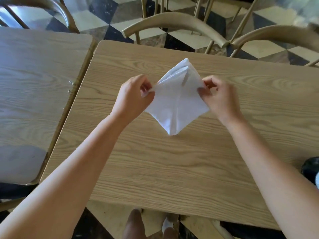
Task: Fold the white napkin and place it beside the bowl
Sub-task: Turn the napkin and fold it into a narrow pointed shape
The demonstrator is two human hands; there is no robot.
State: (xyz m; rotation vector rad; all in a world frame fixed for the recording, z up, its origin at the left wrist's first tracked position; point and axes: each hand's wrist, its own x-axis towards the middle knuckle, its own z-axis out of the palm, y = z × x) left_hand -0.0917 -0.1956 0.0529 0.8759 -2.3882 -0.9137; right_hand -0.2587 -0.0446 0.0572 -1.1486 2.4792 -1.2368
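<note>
The white napkin (176, 99) is held up over the middle of the wooden table (172, 169), spread like a diamond with one corner pointing away and one towards me. My left hand (133, 95) pinches its left corner between thumb and fingers. My right hand (218, 96) pinches its right corner. A dark round object (310, 167), possibly the bowl, is cut off at the table's right edge; only a part of it shows.
A second wooden table (38, 80) stands close on the left with a narrow gap between. Curved wooden chair backs (174, 21) line the far side, and another chair (51, 7) is at far left. Checkered floor lies beyond. My legs show below the near edge.
</note>
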